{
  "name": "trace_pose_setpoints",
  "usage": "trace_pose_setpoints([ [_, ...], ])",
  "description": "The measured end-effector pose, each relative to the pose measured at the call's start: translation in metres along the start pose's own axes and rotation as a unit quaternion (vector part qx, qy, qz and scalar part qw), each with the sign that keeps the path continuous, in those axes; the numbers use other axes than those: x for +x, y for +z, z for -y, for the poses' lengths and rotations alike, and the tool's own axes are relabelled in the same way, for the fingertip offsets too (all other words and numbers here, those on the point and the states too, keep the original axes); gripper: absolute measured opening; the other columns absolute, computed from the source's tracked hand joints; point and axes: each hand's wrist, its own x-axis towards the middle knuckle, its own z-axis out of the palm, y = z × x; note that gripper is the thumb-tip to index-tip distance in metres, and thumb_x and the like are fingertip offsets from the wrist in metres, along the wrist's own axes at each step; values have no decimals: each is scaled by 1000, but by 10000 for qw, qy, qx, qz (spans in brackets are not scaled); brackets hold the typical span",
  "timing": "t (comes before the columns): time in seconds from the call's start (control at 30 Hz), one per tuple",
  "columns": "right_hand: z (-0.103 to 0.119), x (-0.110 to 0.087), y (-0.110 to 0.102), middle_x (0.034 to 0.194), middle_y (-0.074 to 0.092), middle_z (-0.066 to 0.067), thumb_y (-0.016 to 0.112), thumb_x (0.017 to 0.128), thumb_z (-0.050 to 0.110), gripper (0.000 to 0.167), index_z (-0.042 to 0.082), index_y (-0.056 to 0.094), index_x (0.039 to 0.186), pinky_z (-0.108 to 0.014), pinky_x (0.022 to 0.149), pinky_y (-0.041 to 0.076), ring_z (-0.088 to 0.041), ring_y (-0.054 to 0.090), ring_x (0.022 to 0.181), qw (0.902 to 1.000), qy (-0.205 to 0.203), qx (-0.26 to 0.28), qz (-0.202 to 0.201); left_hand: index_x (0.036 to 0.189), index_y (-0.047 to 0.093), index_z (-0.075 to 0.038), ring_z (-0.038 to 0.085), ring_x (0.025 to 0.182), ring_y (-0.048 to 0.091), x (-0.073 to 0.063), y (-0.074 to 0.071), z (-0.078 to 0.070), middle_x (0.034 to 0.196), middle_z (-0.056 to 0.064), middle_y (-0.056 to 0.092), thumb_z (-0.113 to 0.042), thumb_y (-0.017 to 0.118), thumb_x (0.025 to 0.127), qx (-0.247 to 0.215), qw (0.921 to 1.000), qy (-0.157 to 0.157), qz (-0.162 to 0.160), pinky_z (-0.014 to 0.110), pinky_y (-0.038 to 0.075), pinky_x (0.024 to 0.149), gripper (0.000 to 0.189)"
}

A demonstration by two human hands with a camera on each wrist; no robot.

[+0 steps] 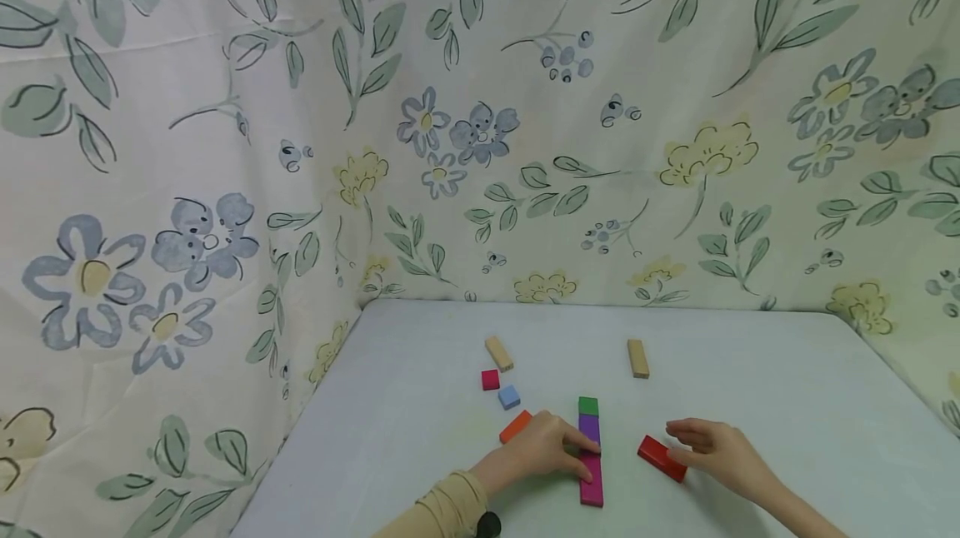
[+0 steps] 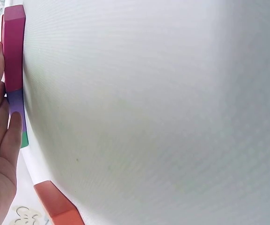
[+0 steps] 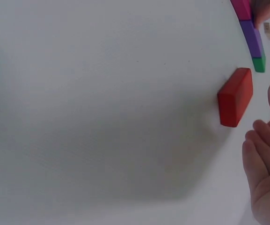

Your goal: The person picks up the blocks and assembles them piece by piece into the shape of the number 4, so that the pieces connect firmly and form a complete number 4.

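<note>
A straight row of wooden blocks lies on the white table (image 1: 420,488): a green block (image 1: 588,405), a purple block (image 1: 589,425) and a magenta block (image 1: 592,491), end to end. My left hand (image 1: 546,446) reaches over from the left, its fingertips touching the row where purple meets magenta and its thumb at the magenta block. To the right of the row, a red block (image 3: 235,97) lies at a slant. Beside it hovers my right hand (image 1: 720,456), fingers loosely extended; the right wrist view shows a gap between hand and block.
An orange block (image 1: 515,426) lies partly behind my left hand. Farther back are a light blue block (image 1: 509,396), a small crimson block (image 1: 490,380) and two plain wood blocks, one left (image 1: 498,353) and one right (image 1: 638,359). Floral cloth (image 1: 480,213) hangs behind the table.
</note>
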Motion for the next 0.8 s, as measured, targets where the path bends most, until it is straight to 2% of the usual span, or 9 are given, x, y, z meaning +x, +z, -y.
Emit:
trace_pose_setpoints([
  [0.57, -5, 1, 19, 111, 68, -18, 80, 73, 27, 54, -2, 64, 115, -33, 77, 56, -28, 67, 98, 9989, 437, -17, -158, 110, 72, -24, -12, 74, 49, -1, 0, -1, 102, -12, 72, -31, 79, 74, 26, 10000, 79, -49, 6, 37, 59, 37],
  [0.8, -7, 0, 21, 111, 68, -18, 81, 72, 26, 56, -2, 63, 117, -33, 77, 56, -27, 67, 98, 9984, 518, -106, -211, 110, 72, -25, -12, 77, 50, 0, 0, 0, 102, -13, 72, -32, 79, 75, 67, 10000, 59, -40, 5, 38, 63, 37],
])
